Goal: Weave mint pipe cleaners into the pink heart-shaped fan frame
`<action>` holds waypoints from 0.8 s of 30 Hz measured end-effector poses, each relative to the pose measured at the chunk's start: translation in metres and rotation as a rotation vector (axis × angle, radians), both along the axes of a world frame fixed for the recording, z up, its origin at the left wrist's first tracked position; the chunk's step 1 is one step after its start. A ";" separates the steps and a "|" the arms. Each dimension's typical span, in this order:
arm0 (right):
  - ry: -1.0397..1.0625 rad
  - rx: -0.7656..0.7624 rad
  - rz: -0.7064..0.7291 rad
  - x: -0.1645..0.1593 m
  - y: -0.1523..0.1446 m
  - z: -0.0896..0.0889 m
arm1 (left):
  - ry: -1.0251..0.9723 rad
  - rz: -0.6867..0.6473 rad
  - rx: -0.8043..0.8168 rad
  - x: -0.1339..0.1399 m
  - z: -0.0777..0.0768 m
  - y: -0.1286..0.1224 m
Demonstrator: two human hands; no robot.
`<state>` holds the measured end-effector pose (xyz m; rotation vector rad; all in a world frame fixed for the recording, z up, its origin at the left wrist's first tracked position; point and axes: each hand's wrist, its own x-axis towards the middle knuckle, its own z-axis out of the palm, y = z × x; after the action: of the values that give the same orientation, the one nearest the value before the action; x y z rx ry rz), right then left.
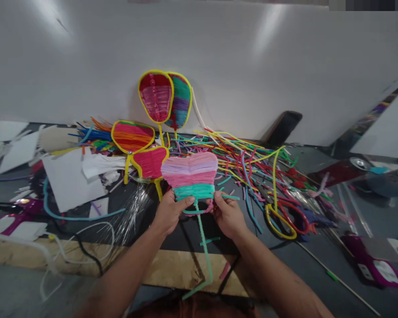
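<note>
Between my hands is a fan-shaped pipe cleaner craft (189, 170), banded in pink, lilac and teal, with an unfilled gap in its lower frame. A pale green pipe cleaner stem (204, 247) hangs from it and bends near the table edge. My left hand (172, 210) is closed on the lower left side, thumb laid over the teal band. At the lower right, my right hand (227, 212) pinches the teal strand (230, 197), whose end sticks out to the right. Fingers of both hands are partly hidden behind the craft.
Finished yellow-rimmed fans (155, 95) lean on the white wall. Loose pipe cleaners (239, 154) heap behind my hands. Scissors (281, 221) with yellow and red handles lie right, near a dark phone (283, 128). White paper pieces (74, 176) and purple glue guns (371, 260) flank the workspace.
</note>
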<state>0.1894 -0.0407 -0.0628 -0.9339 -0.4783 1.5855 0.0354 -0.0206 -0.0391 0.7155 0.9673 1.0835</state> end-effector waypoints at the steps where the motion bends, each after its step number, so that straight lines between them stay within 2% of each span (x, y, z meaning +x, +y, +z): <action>1: 0.040 -0.021 0.008 0.000 0.000 0.001 | 0.000 -0.004 0.000 0.000 0.001 0.000; 6: 0.100 -0.049 0.067 0.001 -0.001 0.007 | 0.018 0.025 -0.005 0.000 0.000 0.000; 13: -0.001 -0.015 0.058 0.001 -0.002 0.000 | 0.025 -0.123 0.012 0.001 0.000 -0.001; 20: -0.026 0.015 0.105 0.000 -0.003 -0.001 | 0.023 -0.087 0.022 0.000 -0.006 -0.002; 24: -0.088 0.043 0.048 0.000 -0.003 -0.006 | 0.016 -0.057 0.018 0.004 -0.009 -0.002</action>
<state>0.1897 -0.0441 -0.0689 -0.9687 -0.5980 1.5762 0.0393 -0.0227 -0.0481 0.7629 0.9460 1.0386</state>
